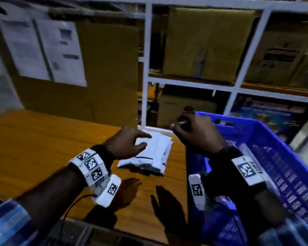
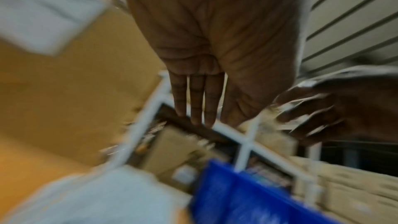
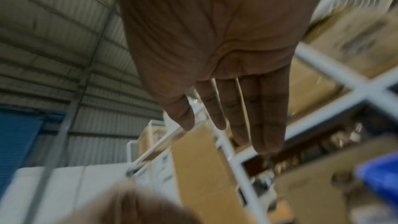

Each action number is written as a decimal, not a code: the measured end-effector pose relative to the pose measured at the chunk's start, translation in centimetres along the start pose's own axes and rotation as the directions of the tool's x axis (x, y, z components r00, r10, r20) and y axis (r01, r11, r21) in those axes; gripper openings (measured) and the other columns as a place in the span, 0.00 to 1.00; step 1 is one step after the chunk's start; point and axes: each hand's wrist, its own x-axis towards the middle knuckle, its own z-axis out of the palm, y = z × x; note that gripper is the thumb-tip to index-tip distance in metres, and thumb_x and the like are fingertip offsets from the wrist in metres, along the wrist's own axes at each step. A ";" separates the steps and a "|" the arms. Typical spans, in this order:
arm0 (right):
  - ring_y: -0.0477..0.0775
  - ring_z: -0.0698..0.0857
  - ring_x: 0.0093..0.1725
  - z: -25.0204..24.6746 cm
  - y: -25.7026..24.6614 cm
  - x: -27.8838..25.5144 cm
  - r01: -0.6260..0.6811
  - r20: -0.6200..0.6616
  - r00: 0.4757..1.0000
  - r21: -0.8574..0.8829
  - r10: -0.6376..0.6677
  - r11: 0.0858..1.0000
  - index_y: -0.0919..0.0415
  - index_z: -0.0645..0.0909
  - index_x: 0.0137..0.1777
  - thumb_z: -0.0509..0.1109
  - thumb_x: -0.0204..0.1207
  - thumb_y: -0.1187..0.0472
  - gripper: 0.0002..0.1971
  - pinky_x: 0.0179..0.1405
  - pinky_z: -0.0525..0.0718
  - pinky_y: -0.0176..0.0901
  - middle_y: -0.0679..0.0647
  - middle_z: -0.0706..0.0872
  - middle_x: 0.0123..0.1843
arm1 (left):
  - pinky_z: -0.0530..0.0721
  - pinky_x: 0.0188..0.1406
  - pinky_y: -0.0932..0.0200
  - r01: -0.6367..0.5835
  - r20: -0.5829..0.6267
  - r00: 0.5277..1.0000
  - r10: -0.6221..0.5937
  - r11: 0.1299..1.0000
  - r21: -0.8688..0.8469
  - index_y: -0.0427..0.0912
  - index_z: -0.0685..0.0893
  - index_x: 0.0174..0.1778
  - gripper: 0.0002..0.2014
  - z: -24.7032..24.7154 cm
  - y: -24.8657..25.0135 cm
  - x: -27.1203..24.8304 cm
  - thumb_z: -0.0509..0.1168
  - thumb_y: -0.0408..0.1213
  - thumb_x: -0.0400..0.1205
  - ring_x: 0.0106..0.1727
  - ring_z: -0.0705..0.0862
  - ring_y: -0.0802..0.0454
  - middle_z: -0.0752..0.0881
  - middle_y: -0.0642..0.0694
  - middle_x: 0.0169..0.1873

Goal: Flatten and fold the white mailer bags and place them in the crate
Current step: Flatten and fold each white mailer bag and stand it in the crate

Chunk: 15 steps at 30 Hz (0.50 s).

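- The rack (image 1: 147, 55) is the biggest thing. It is white and stands past the far edge of the table. Brown boxes (image 1: 206, 43) sit on its shelves. The wrist views show a ribbed metal wall, so this looks like a store room.
- A big brown board (image 1: 100, 71) with white papers (image 1: 43, 48) on it stands at the far left.
- The table (image 1: 43, 139) is orange-brown wood. Dark hand shadows fall on its near part.
- The crate (image 1: 274, 157) is blue and sits at the right edge of the table. I cannot tell what is inside it.
- The bags (image 1: 155, 151) are white and lie in a small stack near the middle of the far edge, just beside the crate. They look flat and folded, but they are not in the crate yet.
- The left hand (image 1: 127, 142) hovers over the stack with its grip open and fingers spread. I cannot tell if it touches the top bag.
- The right hand (image 1: 197, 134) is up in the air near the far left corner of the crate. Its grip is open too, with straight fingers and nothing in it.
- I think the step now is reaching for the stack.
- Next, both hands need to close on the stack, lift it, and set it down in the crate without letting the folds slip open.
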 end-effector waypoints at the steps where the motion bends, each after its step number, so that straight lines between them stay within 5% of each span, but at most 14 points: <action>1: 0.61 0.87 0.55 1.2 -0.7 0.0 0.005 0.018 1.000 0.015 -0.006 1.000 0.58 0.86 0.52 0.69 0.77 0.45 0.16 0.49 0.84 0.51 0.56 0.91 0.49 | 0.67 0.36 0.74 0.041 -0.003 0.999 -0.041 0.999 0.010 0.47 0.87 0.63 0.15 0.3 -1.5 -1.6 0.70 0.39 0.80 0.38 0.83 0.60 0.91 0.43 0.48; 4: 0.57 0.88 0.54 4.6 -2.6 -0.1 -0.011 0.076 0.997 0.047 0.007 0.999 0.54 0.85 0.56 0.67 0.76 0.41 0.19 0.51 0.85 0.51 0.52 0.91 0.48 | 0.75 0.48 0.62 0.187 0.011 0.982 -0.188 0.980 0.061 0.48 0.86 0.64 0.17 2.6 -6.6 -5.8 0.69 0.44 0.79 0.47 0.87 0.52 0.89 0.47 0.57; 7: 0.55 0.86 0.57 8.0 -3.5 0.0 -0.070 0.159 0.985 0.008 0.068 0.997 0.51 0.83 0.62 0.66 0.78 0.41 0.19 0.54 0.83 0.49 0.50 0.91 0.51 | 0.76 0.66 0.58 0.320 0.034 0.946 -0.324 0.944 0.086 0.48 0.82 0.69 0.24 5.6 -11.3 -8.9 0.63 0.52 0.78 0.67 0.81 0.48 0.82 0.47 0.69; 15: 0.62 0.82 0.63 18.6 -3.8 3.3 -0.320 0.258 0.900 -0.157 0.352 0.934 0.56 0.80 0.66 0.65 0.80 0.44 0.22 0.55 0.79 0.47 0.58 0.88 0.57 | 0.45 0.81 0.42 0.352 0.275 0.862 -0.426 0.893 0.280 0.53 0.49 0.86 0.44 12.6 -20.5 -15.2 0.31 0.73 0.76 0.85 0.46 0.47 0.45 0.47 0.85</action>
